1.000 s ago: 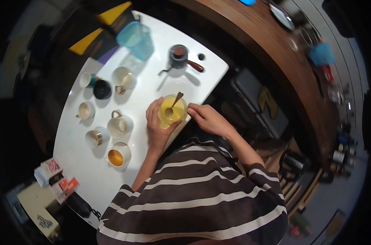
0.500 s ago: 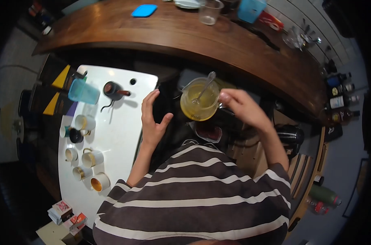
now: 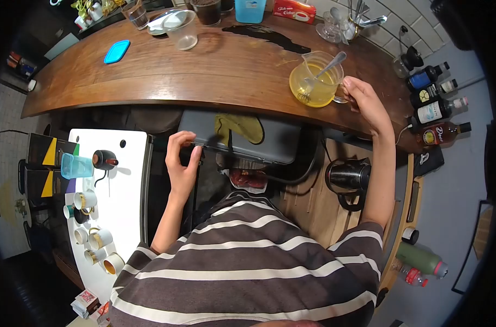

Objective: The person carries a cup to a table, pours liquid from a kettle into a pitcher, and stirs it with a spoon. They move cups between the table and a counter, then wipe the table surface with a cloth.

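Gripped by its handle, a clear glass jug (image 3: 301,87) with yellow liquid and a metal spoon (image 3: 329,65) in it is in my right hand (image 3: 366,103). The jug overlaps the right part of the wooden counter (image 3: 204,82) in this view. My left hand (image 3: 180,163) is in the air, thumb apart from curved fingers, with nothing in it. It is nearest to the edge of the white table (image 3: 129,180) and a grey case (image 3: 193,122) with a green-yellow cloth (image 3: 242,128) on it.
Several cups (image 3: 99,238), a small dark pot (image 3: 104,159) and a blue container (image 3: 77,165) stand on the white table. On the counter are a blue lid (image 3: 117,52), a plastic cup (image 3: 183,37) and a red box (image 3: 294,10). Bottles (image 3: 430,111) and a kettle (image 3: 346,175) are at right.
My right hand has carried the jug up and to the right, from in front of the counter to over it. The view has turned towards the counter; my left hand stays open.
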`<state>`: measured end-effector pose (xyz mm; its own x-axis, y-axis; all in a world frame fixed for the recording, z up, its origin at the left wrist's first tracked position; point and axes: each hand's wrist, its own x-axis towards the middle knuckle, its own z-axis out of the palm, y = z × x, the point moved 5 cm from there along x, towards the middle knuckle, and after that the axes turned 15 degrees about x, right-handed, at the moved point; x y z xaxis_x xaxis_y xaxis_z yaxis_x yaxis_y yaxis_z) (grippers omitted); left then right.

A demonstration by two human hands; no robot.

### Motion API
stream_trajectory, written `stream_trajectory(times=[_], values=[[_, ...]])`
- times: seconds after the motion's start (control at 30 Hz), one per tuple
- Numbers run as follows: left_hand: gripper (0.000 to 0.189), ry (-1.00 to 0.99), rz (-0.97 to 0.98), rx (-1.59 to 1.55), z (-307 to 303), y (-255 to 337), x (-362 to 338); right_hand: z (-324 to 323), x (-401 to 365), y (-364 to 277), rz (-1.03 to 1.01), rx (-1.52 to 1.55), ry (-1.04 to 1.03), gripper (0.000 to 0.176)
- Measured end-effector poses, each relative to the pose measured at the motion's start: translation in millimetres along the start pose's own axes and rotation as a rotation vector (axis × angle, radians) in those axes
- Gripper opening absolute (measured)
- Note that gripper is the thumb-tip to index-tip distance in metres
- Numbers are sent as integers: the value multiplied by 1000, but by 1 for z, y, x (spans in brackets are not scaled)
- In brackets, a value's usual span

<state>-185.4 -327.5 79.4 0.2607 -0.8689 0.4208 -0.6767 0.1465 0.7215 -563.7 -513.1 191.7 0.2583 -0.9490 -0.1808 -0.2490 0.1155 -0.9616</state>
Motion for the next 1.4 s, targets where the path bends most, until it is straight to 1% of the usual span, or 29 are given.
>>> stream_trajectory(times=[0.03,0.1,0.13,0.23,0.37,0.43,0.5,0.6,0.77,0.83,0.93,1.0,1.03,1.1,1.13,1.2,1.23,1.3,1.37,1.4], values=[[22,-7,3,7,5,0,2,-9,5,9,3,10,1,35],[10,-26,-56,-144,14,-2,6,-29,17,26,1,-36,76,34],[5,-28,-62,-150,12,7,10,-34,16,23,16,-32,81,34],[6,-60,-60,-155,19,9,14,-42,21,35,3,-17,83,34],[6,-80,-66,-170,26,16,14,-56,24,47,67,0,95,33],[5,-93,-87,-203,29,12,12,-55,26,53,67,13,78,33],[4,-85,-85,-199,29,11,9,-53,27,56,45,58,124,36],[3,-77,-94,-202,27,10,3,-56,27,59,62,53,114,34],[5,-55,-129,-237,25,2,-11,-62,35,71,35,115,1,33],[7,-59,-108,-229,24,3,-14,-64,36,74,39,131,-45,33],[9,-55,-140,-271,23,1,-19,-57,31,69,-18,142,-47,33],[10,-61,-131,-262,20,3,-20,-52,23,61,-90,120,118,34],[11,-72,-123,-256,18,5,-21,-49,21,60,-99,123,117,34],[12,-72,-113,-254,15,6,-21,-51,16,57,-159,84,251,33],[13,-81,-76,-237,13,8,-20,-51,13,56,-166,86,250,33],[15,-90,-42,-214,8,10,-22,-60,2,51,-262,-77,468,30],[13,-64,-79,-251,6,9,-23,-61,-4,53,-263,-73,463,30],[13,-28,-126,-282,0,7,-27,-65,-36,36,-584,-317,635,27],[14,0,-168,-260,-10,4,-32,-30,-76,12,-626,-140,568,25],[16,22,-183,-249,-14,0,-37,-11,-90,8,-672,-172,519,25]])
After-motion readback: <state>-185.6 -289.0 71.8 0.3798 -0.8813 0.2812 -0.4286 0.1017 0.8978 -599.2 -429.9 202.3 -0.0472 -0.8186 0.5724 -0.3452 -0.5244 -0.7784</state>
